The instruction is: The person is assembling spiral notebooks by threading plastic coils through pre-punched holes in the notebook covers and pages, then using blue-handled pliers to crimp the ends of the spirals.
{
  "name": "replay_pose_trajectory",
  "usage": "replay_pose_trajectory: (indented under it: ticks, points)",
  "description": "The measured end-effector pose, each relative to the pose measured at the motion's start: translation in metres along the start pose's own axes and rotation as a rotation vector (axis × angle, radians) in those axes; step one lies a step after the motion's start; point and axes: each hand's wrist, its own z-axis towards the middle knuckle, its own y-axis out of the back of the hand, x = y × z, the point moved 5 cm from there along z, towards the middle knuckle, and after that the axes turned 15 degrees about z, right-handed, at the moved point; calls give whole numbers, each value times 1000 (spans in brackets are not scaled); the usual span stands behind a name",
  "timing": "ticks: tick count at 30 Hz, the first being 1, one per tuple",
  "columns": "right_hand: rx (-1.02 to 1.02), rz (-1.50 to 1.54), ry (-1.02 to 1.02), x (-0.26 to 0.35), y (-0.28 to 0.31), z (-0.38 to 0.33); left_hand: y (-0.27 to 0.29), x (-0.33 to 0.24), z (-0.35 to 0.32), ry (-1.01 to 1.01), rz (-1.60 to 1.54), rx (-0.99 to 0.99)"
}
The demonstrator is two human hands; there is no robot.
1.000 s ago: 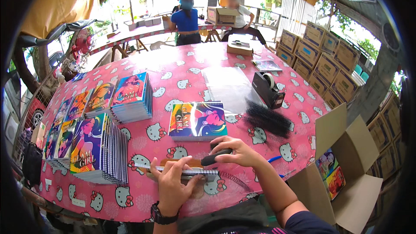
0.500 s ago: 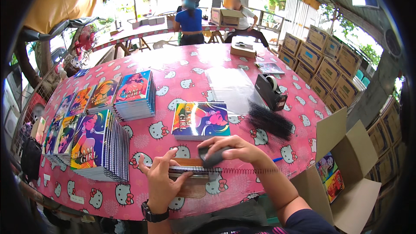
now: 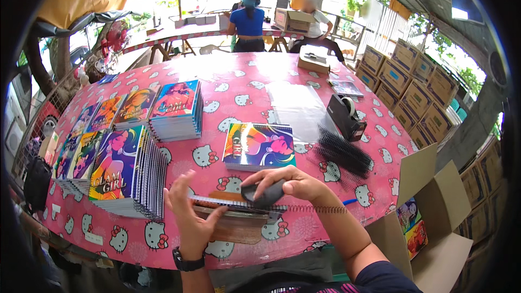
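Note:
My right hand [image 3: 298,182] grips a dark rounded block [image 3: 265,192] and presses it on the spine of a notebook [image 3: 217,202], which stands edge-up in a wooden jig [image 3: 233,228]. A dark wire coil [image 3: 317,208] runs along that spine and sticks out to the right under my right wrist. My left hand [image 3: 190,214] is open at the notebook's left end, fingers spread upward, its thumb against the jig's near side. Just beyond lies a short stack of finished spiral notebooks [image 3: 259,145] with a colourful cover.
Spiral notebook stacks [image 3: 122,168] fill the left side. Right of centre are clear plastic sheets [image 3: 298,106], a black tape dispenser [image 3: 345,118], a pile of black wire coils [image 3: 342,154] and a blue pen [image 3: 350,201]. An open carton [image 3: 434,201] stands at the right. Two people work at a far table.
My left hand's fingers have opened and lifted off the notebook's far side. My right hand with the block has shifted slightly along the spine. The whole view has turned a little.

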Motion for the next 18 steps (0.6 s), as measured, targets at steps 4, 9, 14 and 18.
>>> replay_pose_trajectory:
  ticks: [4,9,14,18]
  points:
    - [-167,-634,-261,-15,14,11,-38,37,-18,395,-1034,40]
    - [22,-333,-122,-16,-2,22,-49,47,-29,580,-1192,85]
    - [31,110,-50,-15,-10,27,-56,52,-33,589,-1277,85]
    - [-60,-374,-190,-26,6,43,-58,52,-35,591,-1276,88]
